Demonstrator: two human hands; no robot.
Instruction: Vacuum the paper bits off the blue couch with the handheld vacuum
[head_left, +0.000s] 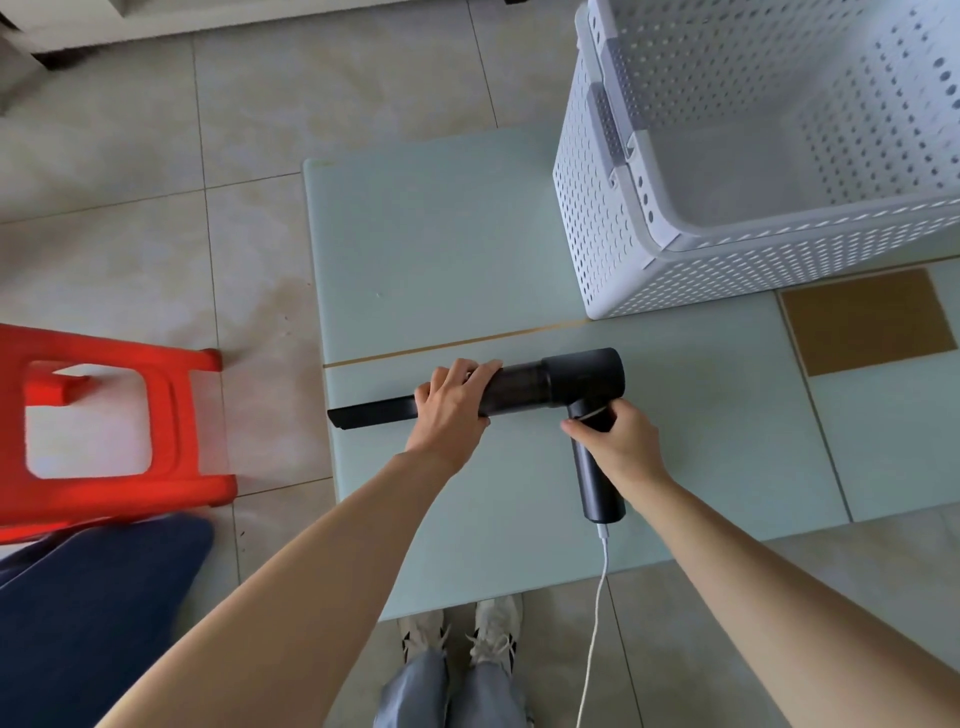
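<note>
Handheld vacuum (550, 387) lies on the pale table (441, 249) w/ nozzle pointing left. Our left hand (452, 405) wraps its barrel; right hand (615, 439) grips the handle, white cable (595, 613) trailing down.

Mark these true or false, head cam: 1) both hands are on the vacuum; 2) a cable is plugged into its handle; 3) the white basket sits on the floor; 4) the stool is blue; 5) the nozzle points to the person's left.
1) True: the left hand holds the barrel of the vacuum, the right hand grips its handle.
2) True: a white cable runs from the handle's end.
3) False: the white basket stands on the pale green table.
4) False: the stool is red.
5) True.
</note>
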